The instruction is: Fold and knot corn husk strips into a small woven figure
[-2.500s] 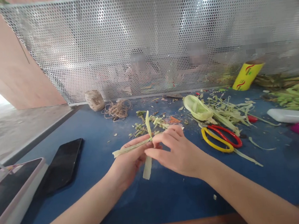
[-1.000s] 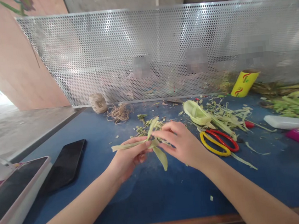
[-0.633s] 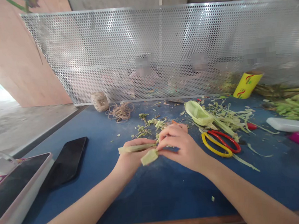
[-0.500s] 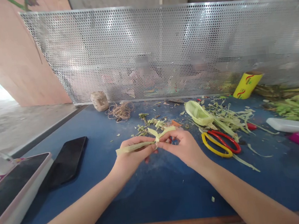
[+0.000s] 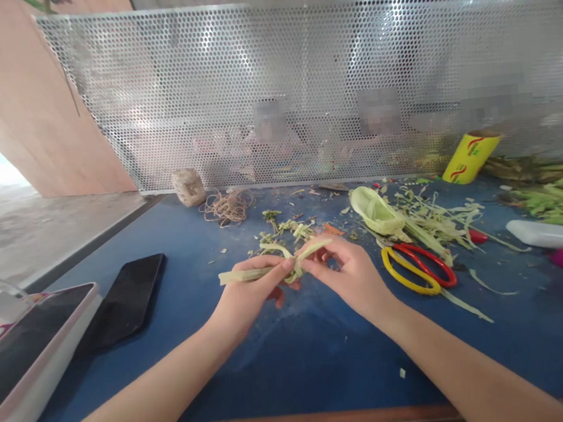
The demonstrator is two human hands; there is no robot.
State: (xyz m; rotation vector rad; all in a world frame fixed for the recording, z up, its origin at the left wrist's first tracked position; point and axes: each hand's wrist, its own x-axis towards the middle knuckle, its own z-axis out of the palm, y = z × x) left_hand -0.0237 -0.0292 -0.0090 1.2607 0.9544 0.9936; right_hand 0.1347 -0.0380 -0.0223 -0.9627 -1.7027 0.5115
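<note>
Both hands meet over the middle of the blue table point(image 5: 297, 364). My left hand point(image 5: 250, 295) pinches a pale green leaf strip point(image 5: 241, 276) whose free end sticks out to the left. My right hand point(image 5: 351, 274) pinches the other end of the strip point(image 5: 315, 246), which loops and crosses between the fingertips. Both hands hover a little above the table top.
Yellow-and-red scissors point(image 5: 416, 271) lie just right of my right hand, beside a heap of leaf scraps point(image 5: 413, 217). A black phone point(image 5: 128, 304) and a white-rimmed device point(image 5: 19, 353) sit at the left. Twine point(image 5: 225, 207), a yellow roll point(image 5: 471, 156) and green stalks point(image 5: 556, 199) lie further back. People sit behind the perforated metal screen point(image 5: 298, 81).
The strip's hanging end has been brought up and over; it now loops between my fingertips. My hands stayed in the same spot, the right hand's fingers shifting around the strip.
</note>
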